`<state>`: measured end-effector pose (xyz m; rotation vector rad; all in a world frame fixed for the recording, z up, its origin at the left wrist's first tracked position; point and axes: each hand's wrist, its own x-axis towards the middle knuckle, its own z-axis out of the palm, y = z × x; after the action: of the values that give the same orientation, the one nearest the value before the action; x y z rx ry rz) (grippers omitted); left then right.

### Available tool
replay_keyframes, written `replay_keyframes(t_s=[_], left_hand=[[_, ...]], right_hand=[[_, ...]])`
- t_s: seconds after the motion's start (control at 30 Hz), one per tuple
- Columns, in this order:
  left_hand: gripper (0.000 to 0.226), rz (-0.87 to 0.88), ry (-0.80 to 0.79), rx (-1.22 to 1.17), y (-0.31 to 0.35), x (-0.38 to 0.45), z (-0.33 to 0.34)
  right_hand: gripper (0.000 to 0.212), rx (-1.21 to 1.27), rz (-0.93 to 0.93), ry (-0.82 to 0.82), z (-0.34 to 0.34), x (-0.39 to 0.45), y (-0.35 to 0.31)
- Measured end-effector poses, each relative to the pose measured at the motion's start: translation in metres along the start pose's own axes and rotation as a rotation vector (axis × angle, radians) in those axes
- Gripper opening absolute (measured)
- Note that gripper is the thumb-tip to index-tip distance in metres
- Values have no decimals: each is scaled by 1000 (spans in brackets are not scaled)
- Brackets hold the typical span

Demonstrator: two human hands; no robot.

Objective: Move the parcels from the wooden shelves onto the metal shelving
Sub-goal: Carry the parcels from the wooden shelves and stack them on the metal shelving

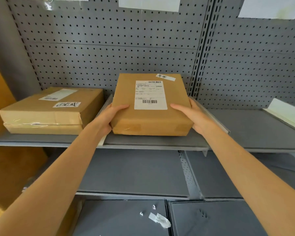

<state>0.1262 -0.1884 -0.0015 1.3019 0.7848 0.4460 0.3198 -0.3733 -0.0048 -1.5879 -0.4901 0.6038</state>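
My left hand (109, 116) grips the left side of the parcel (151, 106), thumb laid across its top near the shipping label (150, 95) and the other fingers (107, 129) curled under the near left corner. My right hand (192, 116) grips the right side the same way, thumb on top just right of the label, the rest of the fingers hidden behind the box edge. The parcel sits on the metal shelf (143, 142), its near edge resting on the shelf and its far end close to the pegboard back (109, 48); I cannot tell whether the far end is lifted. A small strip of tape (165, 77) with handwriting lies on the parcel's far right corner. Left of the parcel, apart from it, a second box (49, 111) rests flat on the same shelf, with its own label and a handwritten strip. A thin divider (107, 101) stands between the two. Right of the parcel the shelf carries a white sheet (286, 113). Below the parcel lie lower grey shelves, one with torn bits of white tape (158, 218). Above, white papers (148, 4) hang on the pegboard.
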Motion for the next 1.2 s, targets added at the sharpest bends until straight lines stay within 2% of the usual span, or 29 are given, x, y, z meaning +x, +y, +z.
replay_keyframes(t_s=[0.27,0.5,0.83,1.0,1.1,1.2], left_hand=[[61,-56,8,72,-3,34,10],[67,-113,-35,167,0,52,1],[36,-194,-34,207,3,51,5],[46,-164,-4,274,5,56,5],[46,-156,-14,302,5,58,4],[52,-143,-20,316,4,60,4]], right_hand=[[103,-47,78,24,-5,31,8],[95,-102,163,-29,-9,46,0],[74,-90,244,-52,-6,49,4],[67,-94,260,-79,-4,50,1],[71,-125,248,-60,-4,50,2],[84,-257,219,-21,-2,46,-3]])
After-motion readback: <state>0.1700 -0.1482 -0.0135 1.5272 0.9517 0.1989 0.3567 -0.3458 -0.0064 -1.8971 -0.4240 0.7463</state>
